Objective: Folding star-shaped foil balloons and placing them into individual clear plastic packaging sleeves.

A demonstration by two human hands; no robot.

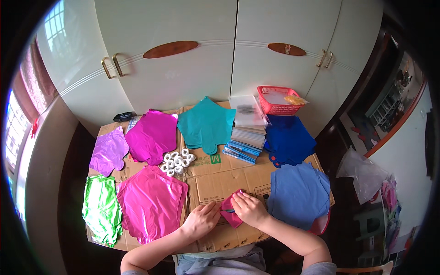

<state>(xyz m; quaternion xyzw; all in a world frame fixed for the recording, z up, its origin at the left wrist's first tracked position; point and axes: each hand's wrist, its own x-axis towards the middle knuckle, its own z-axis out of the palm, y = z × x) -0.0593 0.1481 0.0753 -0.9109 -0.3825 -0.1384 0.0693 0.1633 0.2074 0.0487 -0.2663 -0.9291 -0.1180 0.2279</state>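
A folded pink foil balloon (233, 219) lies on the cardboard sheet near the front edge, with a dark spot showing between my hands. My right hand (250, 209) presses its fingers, held together, over the top and right of the foil. From the left, my left hand (203, 219) reaches to the foil's edge, its fingers stretched out flat. Beside my left forearm lies a pile of flat pink foil balloons (152, 201). Right of my right hand is a pile of flat light-blue balloons (299, 196). What lies under my fingers is hidden.
White rolls (177, 162) stand in a cluster. Stacked packets (246, 143) sit at the middle back, near a red basket (278, 109). Flat balloon piles in teal (206, 126), magenta (152, 136), lilac (109, 150), green (101, 210) and dark blue (290, 140) line the edges.
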